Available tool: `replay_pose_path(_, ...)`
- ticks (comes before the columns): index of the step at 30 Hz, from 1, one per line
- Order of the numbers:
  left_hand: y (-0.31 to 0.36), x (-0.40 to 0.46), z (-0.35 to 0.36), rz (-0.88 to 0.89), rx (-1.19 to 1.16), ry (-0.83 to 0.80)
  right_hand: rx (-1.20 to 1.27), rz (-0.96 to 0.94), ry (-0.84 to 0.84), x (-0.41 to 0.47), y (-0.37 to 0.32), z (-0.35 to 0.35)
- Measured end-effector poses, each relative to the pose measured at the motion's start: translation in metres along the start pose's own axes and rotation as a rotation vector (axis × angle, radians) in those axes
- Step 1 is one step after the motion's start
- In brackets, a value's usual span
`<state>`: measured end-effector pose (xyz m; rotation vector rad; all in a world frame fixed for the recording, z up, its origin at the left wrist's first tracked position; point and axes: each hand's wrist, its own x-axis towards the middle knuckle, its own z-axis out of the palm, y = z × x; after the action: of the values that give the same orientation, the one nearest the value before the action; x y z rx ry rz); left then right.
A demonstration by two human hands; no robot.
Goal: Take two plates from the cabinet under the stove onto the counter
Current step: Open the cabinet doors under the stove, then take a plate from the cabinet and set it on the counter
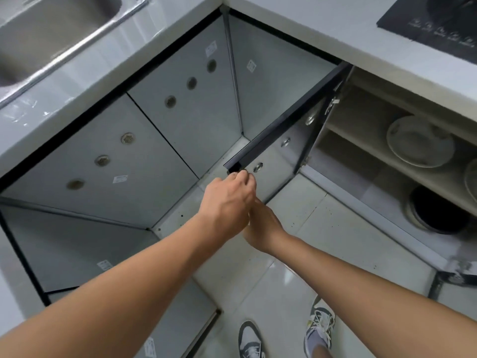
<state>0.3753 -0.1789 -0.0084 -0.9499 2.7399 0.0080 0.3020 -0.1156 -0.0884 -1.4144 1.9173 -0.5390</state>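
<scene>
The cabinet under the stove stands open at the right. Its grey door is swung out toward me. A white plate lies on the upper shelf inside, and the rim of a second plate shows at the frame's right edge. My left hand pinches the lower corner of the door's dark top edge. My right hand sits just beneath it, largely hidden by the left hand; its fingers cannot be made out.
The black stove is set into the white counter at top right. A steel sink is at top left. A dark round pot sits on the cabinet's lower shelf. Closed grey doors line the corner. Tiled floor and my shoes lie below.
</scene>
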Motion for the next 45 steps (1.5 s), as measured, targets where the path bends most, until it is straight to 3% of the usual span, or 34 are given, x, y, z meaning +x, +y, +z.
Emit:
replay_pose_path(5,0.006,0.005,-0.002,-0.041,-0.062,0.014,0.067,0.030,-0.019,-0.013,0.005,-0.032)
replay_pose_path(14,0.060,0.007,0.000,-0.060,-0.027,-0.068,-0.060,0.129,-0.029,-0.049,0.055,-0.094)
replay_pose_path(32,0.271,0.140,-0.035,0.321,0.073,-0.007,-0.475,0.279,0.220,-0.155,0.222,-0.250)
replay_pose_path(45,0.342,0.185,0.001,0.609,0.129,-0.026,-0.430,0.551,0.243,-0.191,0.294,-0.243)
